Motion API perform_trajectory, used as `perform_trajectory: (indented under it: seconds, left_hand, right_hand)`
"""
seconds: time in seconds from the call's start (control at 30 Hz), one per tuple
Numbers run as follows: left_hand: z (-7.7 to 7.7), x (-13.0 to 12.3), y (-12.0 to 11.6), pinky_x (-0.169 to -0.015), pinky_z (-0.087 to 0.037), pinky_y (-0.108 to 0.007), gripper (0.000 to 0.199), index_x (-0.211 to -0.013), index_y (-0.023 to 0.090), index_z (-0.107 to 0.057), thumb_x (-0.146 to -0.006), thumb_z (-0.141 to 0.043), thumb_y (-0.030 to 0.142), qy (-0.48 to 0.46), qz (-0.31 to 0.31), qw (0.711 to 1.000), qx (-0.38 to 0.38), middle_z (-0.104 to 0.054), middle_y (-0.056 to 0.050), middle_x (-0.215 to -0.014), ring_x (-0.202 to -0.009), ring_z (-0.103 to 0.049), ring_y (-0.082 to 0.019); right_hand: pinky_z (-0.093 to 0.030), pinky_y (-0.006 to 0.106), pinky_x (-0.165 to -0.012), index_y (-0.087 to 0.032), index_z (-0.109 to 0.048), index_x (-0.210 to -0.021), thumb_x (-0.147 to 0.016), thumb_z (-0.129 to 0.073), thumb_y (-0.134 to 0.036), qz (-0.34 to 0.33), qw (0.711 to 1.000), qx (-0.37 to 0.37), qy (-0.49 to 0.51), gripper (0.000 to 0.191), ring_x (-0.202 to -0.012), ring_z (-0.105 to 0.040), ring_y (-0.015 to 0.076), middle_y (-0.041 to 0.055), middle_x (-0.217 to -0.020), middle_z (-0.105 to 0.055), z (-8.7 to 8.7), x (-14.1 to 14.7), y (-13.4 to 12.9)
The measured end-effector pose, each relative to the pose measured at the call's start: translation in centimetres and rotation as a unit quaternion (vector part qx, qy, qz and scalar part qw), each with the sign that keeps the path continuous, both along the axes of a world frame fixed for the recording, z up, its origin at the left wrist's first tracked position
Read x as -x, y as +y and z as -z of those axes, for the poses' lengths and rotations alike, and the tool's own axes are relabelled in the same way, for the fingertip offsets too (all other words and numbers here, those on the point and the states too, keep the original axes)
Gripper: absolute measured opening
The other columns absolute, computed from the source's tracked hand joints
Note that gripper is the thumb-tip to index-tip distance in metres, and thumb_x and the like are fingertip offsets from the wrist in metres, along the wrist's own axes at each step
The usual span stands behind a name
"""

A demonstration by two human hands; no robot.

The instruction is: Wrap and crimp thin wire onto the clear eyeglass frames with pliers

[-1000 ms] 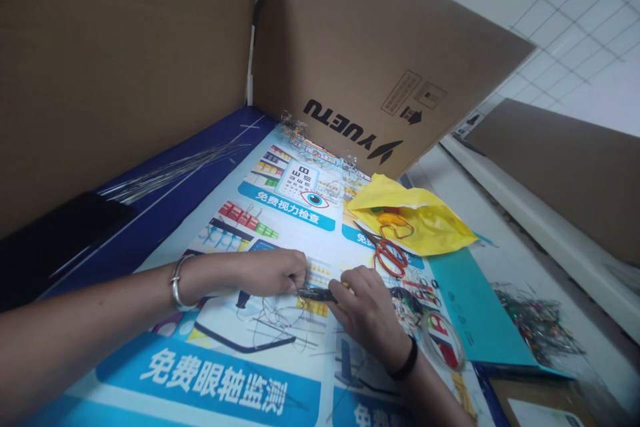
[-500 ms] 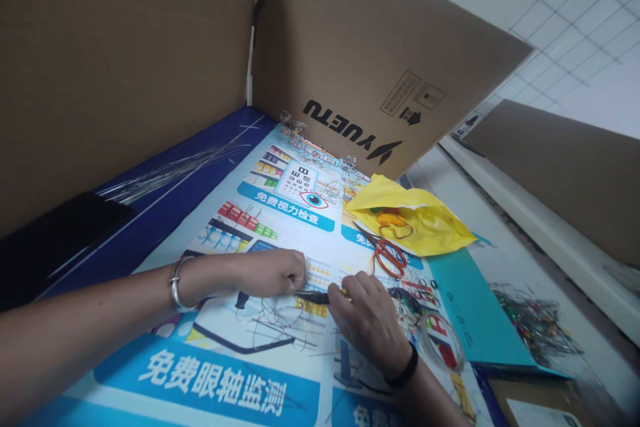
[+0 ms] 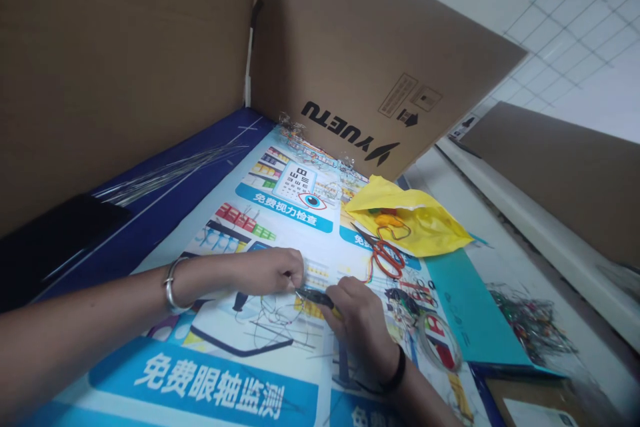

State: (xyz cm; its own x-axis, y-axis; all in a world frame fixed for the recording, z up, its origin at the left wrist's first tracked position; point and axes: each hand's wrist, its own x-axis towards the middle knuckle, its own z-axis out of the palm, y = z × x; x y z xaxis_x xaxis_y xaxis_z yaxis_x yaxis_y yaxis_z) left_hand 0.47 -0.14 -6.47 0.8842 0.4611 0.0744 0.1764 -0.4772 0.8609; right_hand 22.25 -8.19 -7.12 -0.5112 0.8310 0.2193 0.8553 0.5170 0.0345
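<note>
My left hand [image 3: 275, 271], with a silver bangle at the wrist, is closed in a pinch; what its fingertips hold is too small to make out. Wrapped round the handles of a pair of pliers [image 3: 316, 296] is my right hand [image 3: 361, 320], a black band on its wrist. The dark jaws point left and reach the left fingertips. A bit of yellow handle shows by the right fingers. Below the left hand, thin loose wires [image 3: 273, 320] lie in loops and straight lengths on the printed sheet [image 3: 210, 380].
Orange-handled scissors [image 3: 389, 259] lie beside an open yellow bag [image 3: 425, 217]. A clear round coil [image 3: 440, 341] is right of my hand. Tangled wire pieces [image 3: 530, 320] sit farther right. Straight wires [image 3: 175, 170] lie at left. Cardboard walls [image 3: 350, 47] enclose the back and left.
My right hand has turned a little, and the pliers now tilt more, with the yellow handle showing. My left hand stays nearly in place. The whole view has shifted slightly.
</note>
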Motion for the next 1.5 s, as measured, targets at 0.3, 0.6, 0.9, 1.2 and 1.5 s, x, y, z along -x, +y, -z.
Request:
perform_trajectory:
  seconds: [0.3,0.6,0.9,1.2,1.5]
  left_hand:
    - [0.1,0.2,0.1,-0.075,-0.04,-0.024,0.013,-0.067,0.016,-0.049,-0.073,-0.047,0.004,-0.013,-0.01,1.0,0.002,-0.051,0.0,-0.081,-0.078,-0.048,-0.013]
    - [0.1,0.2,0.0,-0.079,-0.039,-0.023,0.012,-0.07,0.015,-0.05,-0.072,-0.048,0.004,-0.022,0.012,1.0,0.003,-0.052,-0.001,-0.085,-0.082,-0.049,-0.013]
    - [-0.4,-0.1,-0.1,-0.073,-0.04,-0.022,0.016,-0.059,0.015,-0.043,-0.069,-0.046,0.002,-0.018,0.063,0.998,-0.012,-0.049,0.0,-0.076,-0.077,-0.048,-0.013]
    - [-0.5,-0.3,-0.1,-0.067,-0.038,-0.02,0.018,-0.056,0.015,-0.042,-0.065,-0.047,0.0,-0.001,0.087,0.996,-0.018,-0.046,0.0,-0.071,-0.07,-0.046,-0.012]
    - [-0.7,-0.3,-0.2,-0.069,-0.04,-0.019,0.018,-0.056,0.015,-0.042,-0.065,-0.046,-0.001,0.021,0.091,0.995,-0.035,-0.048,0.0,-0.073,-0.07,-0.046,-0.012]
  right_hand:
    - [-0.032,0.022,-0.057,-0.019,-0.053,-0.072,-0.082,-0.054,-0.032,0.01,0.991,0.069,0.113,0.017,-0.066,-0.049,0.0126,0.0,-0.068,-0.053,1.2,-0.4,0.3]
    - [-0.032,0.024,-0.062,-0.019,-0.052,-0.072,-0.082,-0.054,-0.03,-0.012,0.989,0.092,0.113,0.015,-0.07,-0.046,0.0144,0.0011,-0.071,-0.052,1.2,-0.6,0.7]
    - [-0.026,0.03,-0.065,-0.019,-0.051,-0.072,-0.077,-0.058,-0.028,-0.051,0.998,0.018,-0.035,0.012,-0.073,-0.04,0.0169,0.002,-0.076,-0.05,-0.2,-0.7,1.0]
    - [-0.02,0.033,-0.06,-0.021,-0.05,-0.072,-0.078,-0.057,-0.023,-0.077,0.986,-0.043,-0.14,0.009,-0.069,-0.036,0.0177,0.0019,-0.07,-0.047,-1.3,-0.4,1.0]
    - [-0.018,0.033,-0.058,-0.021,-0.049,-0.071,-0.077,-0.059,-0.021,-0.062,0.984,-0.037,-0.164,0.011,-0.067,-0.035,0.0183,0.0022,-0.069,-0.047,-2.4,0.3,0.3]
